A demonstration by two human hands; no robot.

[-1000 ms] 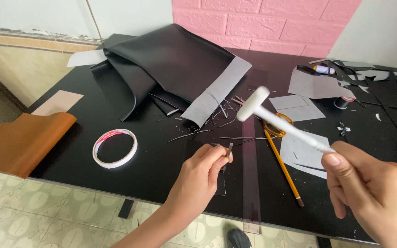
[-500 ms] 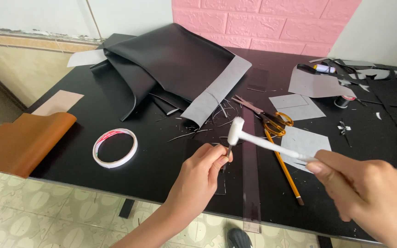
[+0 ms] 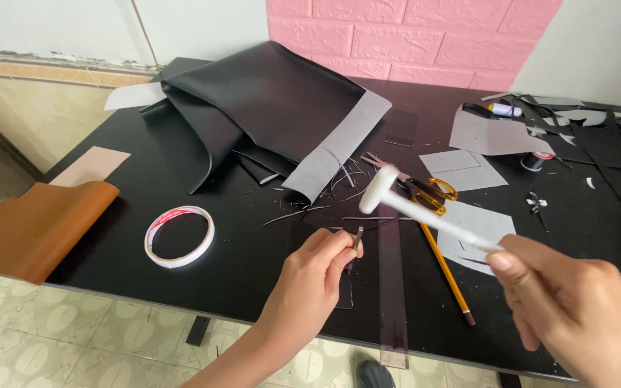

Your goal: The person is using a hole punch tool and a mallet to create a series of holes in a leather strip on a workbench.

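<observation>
Near the front edge of the black table (image 3: pixel 145 179), a slim metal punch (image 3: pixel 358 241) stands upright, pinched between the fingertips of the left hand (image 3: pixel 310 287). Just right of it and raised above the table, a white mallet (image 3: pixel 425 215) hangs blurred, its handle clamped in the closed fingers of the right hand (image 3: pixel 576 309). A dark ruler (image 3: pixel 391 287) and a yellow pencil (image 3: pixel 445 273) lie between the hands. Yellow-handled scissors (image 3: pixel 429 194) lie farther back, a tape roll (image 3: pixel 179 236) to the left.
</observation>
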